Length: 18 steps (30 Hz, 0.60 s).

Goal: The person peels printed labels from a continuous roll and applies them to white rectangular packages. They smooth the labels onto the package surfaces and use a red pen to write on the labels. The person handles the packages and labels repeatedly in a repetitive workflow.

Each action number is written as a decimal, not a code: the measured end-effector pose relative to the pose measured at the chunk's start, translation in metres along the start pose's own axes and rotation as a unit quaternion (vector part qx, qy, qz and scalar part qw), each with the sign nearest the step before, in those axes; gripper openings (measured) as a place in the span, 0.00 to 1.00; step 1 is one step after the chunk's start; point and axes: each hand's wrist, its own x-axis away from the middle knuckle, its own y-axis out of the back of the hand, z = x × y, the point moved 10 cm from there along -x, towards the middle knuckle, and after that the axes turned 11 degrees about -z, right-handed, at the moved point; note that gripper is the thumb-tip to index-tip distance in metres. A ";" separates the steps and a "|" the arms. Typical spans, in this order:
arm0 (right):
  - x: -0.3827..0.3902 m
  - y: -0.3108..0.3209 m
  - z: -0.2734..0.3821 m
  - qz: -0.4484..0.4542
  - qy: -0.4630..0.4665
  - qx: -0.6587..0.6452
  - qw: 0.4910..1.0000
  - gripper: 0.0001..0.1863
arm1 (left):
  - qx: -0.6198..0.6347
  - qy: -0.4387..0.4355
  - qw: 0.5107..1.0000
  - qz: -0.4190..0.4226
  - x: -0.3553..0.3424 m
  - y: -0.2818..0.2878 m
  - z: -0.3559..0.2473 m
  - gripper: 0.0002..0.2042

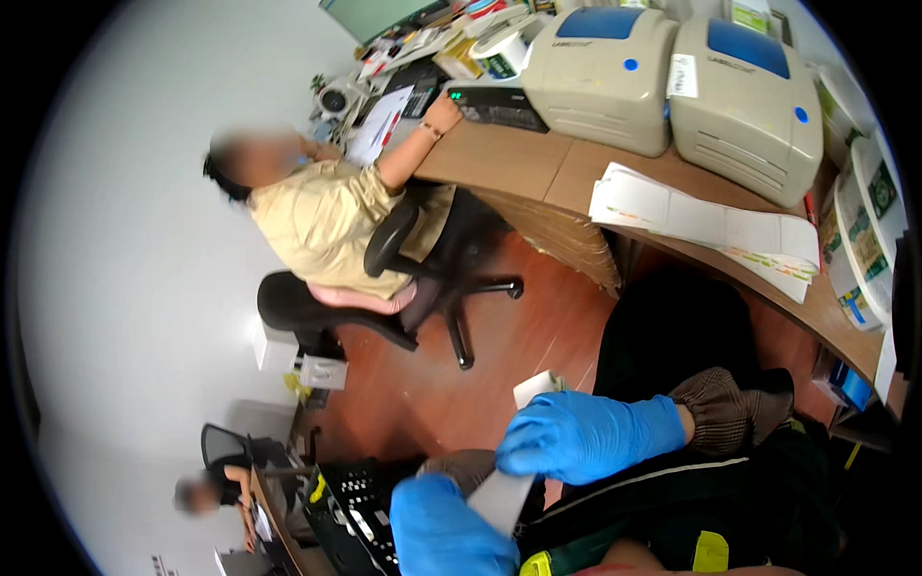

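Both my hands wear blue gloves and sit low in the head view. My right hand [576, 437] closes over the upper part of a white paper strip [504, 499]. My left hand [447, 533] grips the same strip at its lower end. The strip's top corner pokes out behind my right hand. My dark jacket with yellow patches fills the lower right.
A curved wooden desk [519, 158] carries two beige label printers [600, 72], fan-folded label sheets [701, 221] and label rolls [864, 240]. A person in a yellow top sits on a black office chair [423, 288] at the desk. Another person sits at bottom left.
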 end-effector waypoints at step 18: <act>0.018 0.116 -0.037 -0.173 -0.328 0.129 0.920 0.12 | 0.405 0.002 0.477 -0.780 0.239 0.097 0.186 0.09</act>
